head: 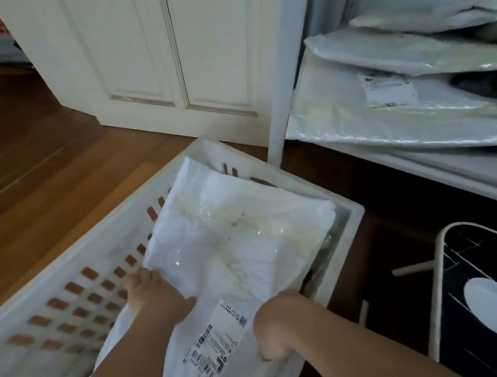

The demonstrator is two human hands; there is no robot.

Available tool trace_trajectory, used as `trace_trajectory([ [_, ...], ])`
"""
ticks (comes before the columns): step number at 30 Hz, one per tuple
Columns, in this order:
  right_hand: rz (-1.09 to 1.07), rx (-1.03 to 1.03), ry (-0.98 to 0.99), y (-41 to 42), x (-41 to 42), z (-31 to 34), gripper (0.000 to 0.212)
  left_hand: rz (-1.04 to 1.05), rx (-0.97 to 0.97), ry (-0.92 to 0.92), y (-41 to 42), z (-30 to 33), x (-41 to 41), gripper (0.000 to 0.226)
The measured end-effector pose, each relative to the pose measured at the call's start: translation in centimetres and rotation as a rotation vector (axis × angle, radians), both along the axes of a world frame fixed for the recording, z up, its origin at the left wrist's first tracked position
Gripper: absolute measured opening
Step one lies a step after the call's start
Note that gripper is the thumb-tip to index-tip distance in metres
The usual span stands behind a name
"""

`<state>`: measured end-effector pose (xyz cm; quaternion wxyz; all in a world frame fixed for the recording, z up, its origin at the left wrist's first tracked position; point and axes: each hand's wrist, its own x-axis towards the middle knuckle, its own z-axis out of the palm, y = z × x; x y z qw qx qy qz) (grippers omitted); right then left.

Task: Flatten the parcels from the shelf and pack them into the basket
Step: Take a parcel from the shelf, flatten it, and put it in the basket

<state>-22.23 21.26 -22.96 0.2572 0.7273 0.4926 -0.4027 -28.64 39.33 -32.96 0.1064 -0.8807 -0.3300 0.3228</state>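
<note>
Parcel: we see a white plastic mailer (229, 247), soft and wrinkled, lying tilted inside the basket with its far end propped toward the far right wall; yellowish tape marks cross its middle.
Label: a white shipping label (217, 341) with barcodes sits on the near end of the parcel, between our two hands; its text is too blurred for us to read.
Basket: a white plastic laundry basket (73, 272) with square holes in its left wall stands on the wooden floor (17, 148), just left of the shelf.
Left hand: our left hand (157, 296) lies on the parcel's left edge, fingers spread fairly straight and pressing the plastic down.
Right hand: our right hand (276, 322) is at the parcel's right edge near the basket's right wall, fingers curled under; they seem to pinch the plastic, though the fingertips are hidden from us.
Shelf: a white shelf (446, 176) on the right carries a stack of grey-white mailers (403, 106), one with a small label; the stack is cut off at the right edge.
Hard to make out: dark things under the parcel on the right, and white shapes at the basket's near left corner, are blurred.
Elsewhere: a black wire rack (489, 299) with a white dish (495, 308) near right; white cabinet doors (161, 51) beyond.
</note>
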Motion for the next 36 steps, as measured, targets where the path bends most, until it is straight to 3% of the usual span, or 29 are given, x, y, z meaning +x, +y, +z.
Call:
trace_trajectory([
  [3, -0.169, 0.118, -0.014, 0.7, 0.6, -1.5, 0.032, -0.051, 0.035, 0.104, 0.7, -2.2, 0.9, 0.092],
  [6, -0.209, 0.433, -0.242, 1.5, 1.6, -2.0, 0.009, -0.096, 0.092, 0.214, 0.5, -4.4, 1.0, 0.082],
  [7, -0.189, 0.436, -0.323, 1.4, 2.4, -2.5, 0.019, -0.113, 0.126, 0.251, 0.1, -4.8, 1.2, 0.076],
  [9, -0.135, 0.237, -0.42, 0.7, 4.7, -3.0, 0.047, -0.148, 0.183, 0.244, -1.3, -4.5, 2.1, 0.067],
  [11, -0.114, 0.027, -0.423, -0.2, 6.5, -3.9, 0.065, -0.14, 0.09, -0.02, -2.9, -4.4, 3.8, 0.062],
  [13, -0.114, -0.078, -0.362, -0.6, 7.7, -4.9, 0.072, -0.113, -0.168, -0.395, -4.4, -4.9, 6.4, 0.067],
  [15, -0.118, -0.109, -0.294, -0.6, 8.3, -5.2, 0.072, -0.08, -0.391, -0.543, -5.7, -5.7, 9.1, 0.079],
  [17, -0.132, -0.165, -0.255, -0.4, 8.7, -5.1, 0.071, -0.037, -0.528, -0.497, -6.4, -7.0, 10.9, 0.093],
  [20, -0.161, -0.247, -0.208, -0.2, 9.7, -5.6, 0.058, -0.101, -0.596, -0.28, -7.3, -10.6, 11.0, 0.108],
  [23, -0.195, -0.137, -0.182, 0.2, 10.2, -6.4, 0.045, -0.239, -0.535, -0.065, -9.3, -14.3, 9.4, 0.112],
  [30, -0.172, -0.006, -0.223, 0.7, 10.4, -6.6, 0.032, -0.272, -0.451, 0.046, -9.6, -14.4, 9.3, 0.124],
  [33, -0.134, 0.226, -0.348, 0.8, 10.3, -6.2, 0.03, -0.26, -0.531, 0.094, -8.9, -12.4, 10.4, 0.115],
  [36, -0.164, 0.399, -0.416, 0.5, 10.1, -5.0, 0.029, -0.294, -0.641, 0.108, -7.8, -8.1, 12.0, 0.092],
])
